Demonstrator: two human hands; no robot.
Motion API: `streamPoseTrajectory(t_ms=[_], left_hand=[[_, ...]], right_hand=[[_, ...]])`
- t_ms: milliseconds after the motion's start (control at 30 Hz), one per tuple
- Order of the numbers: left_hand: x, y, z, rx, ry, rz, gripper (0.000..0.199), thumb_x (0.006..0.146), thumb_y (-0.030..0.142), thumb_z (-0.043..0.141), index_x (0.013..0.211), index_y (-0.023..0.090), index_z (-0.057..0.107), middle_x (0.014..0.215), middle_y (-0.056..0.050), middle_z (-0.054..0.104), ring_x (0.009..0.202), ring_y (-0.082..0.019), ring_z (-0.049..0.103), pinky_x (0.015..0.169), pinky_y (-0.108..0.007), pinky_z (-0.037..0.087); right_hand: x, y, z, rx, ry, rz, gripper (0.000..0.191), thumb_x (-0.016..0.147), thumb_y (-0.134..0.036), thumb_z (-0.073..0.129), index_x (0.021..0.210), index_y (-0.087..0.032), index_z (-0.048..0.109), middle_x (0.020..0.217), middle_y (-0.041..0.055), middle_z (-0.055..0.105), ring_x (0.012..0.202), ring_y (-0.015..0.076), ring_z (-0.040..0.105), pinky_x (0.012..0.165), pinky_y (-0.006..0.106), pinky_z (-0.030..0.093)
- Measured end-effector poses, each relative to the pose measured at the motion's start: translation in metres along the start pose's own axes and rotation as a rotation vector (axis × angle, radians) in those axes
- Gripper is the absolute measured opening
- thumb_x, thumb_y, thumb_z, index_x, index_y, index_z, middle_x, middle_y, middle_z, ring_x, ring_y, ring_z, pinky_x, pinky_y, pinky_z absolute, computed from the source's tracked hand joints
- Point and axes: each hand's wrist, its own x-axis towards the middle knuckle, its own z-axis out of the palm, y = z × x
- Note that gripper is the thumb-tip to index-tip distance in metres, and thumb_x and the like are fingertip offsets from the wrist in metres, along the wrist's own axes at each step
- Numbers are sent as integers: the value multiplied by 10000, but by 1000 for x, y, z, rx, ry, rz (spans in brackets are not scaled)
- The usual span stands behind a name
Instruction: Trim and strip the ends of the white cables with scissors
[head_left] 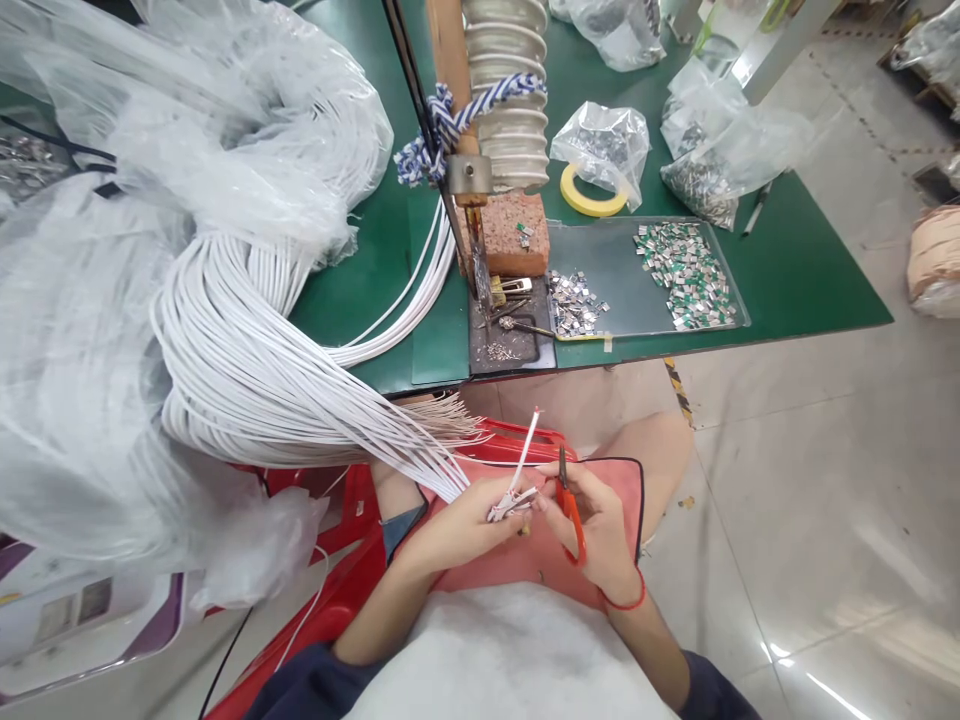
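Observation:
My left hand (461,528) pinches a white wire (527,450) whose end stands up past my fingers, with a small silver metal piece (512,505) at the grip. My right hand (596,530) is closed on small red-handled scissors (571,515), their dark blades pointing up beside that wire. Both hands are close together above a pink cloth (517,570) on my lap. A large bundle of white cables (255,390) arcs from a clear plastic bag (172,130), its loose ends fanning toward my left hand.
A green workbench (367,280) lies ahead, holding a tray of metal terminals (645,280), a brick block (514,235), a ribbed duct (504,95), yellow tape (592,192) and bags of metal parts (701,150). Red seating (330,590) is at lower left; the tiled floor is right.

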Motion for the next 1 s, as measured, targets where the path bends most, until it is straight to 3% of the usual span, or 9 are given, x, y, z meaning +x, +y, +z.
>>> streamPoseTrajectory(t_ms=[100,233,400,500,667,767,867,1000], left_hand=[[-1,-2,-1,-69,48,-33,243,876,402,584,876,158,584,737,-1,581,629,-117,484,581,-220,388],[1,-5,-2,-221,218,-42,290,823,424,652,849,142,591,659,11,585,470,-59,380,459,-192,291],[7,1,0,-353,439,9,338,681,420,769,759,132,610,830,-68,699,400,-22,372,391,-185,289],[10,5,3,-355,529,56,308,659,389,785,725,135,625,867,-69,692,402,-20,379,365,-184,297],[11,5,8,-310,580,97,248,692,371,762,704,151,648,862,-49,651,429,-41,417,364,-197,325],[10,2,9,-232,584,125,206,735,349,731,697,162,650,842,-55,651,589,-116,546,491,-229,437],[9,-1,10,-160,576,150,176,767,316,699,697,166,638,812,-52,646,715,-166,596,637,-272,491],[8,-2,10,-104,585,176,152,781,278,668,696,165,611,812,-45,642,711,-157,595,651,-267,484]], right_hand=[[0,1,-3,12,50,-7,206,844,-219,651,1050,-217,642,731,0,633,639,138,625,606,245,549],[2,0,-10,11,146,-6,185,841,-250,654,1020,-218,622,721,-7,597,606,127,585,557,241,514],[5,3,-22,38,197,17,182,830,-300,672,988,-219,631,659,-34,534,488,94,463,494,234,453],[3,8,-20,45,171,-5,204,824,-351,677,967,-212,636,726,-8,566,556,113,502,544,246,472],[-1,12,2,15,51,-6,266,818,-437,665,936,-199,642,793,34,644,710,172,607,645,266,528],[-3,13,12,15,12,35,296,815,-461,662,947,-196,648,824,53,678,778,198,643,697,282,548],[-3,16,16,39,-11,60,314,825,-470,651,969,-191,659,828,61,691,753,194,644,692,284,553],[-2,17,16,41,-38,62,331,833,-501,632,950,-195,677,796,54,686,652,171,606,668,285,553]])
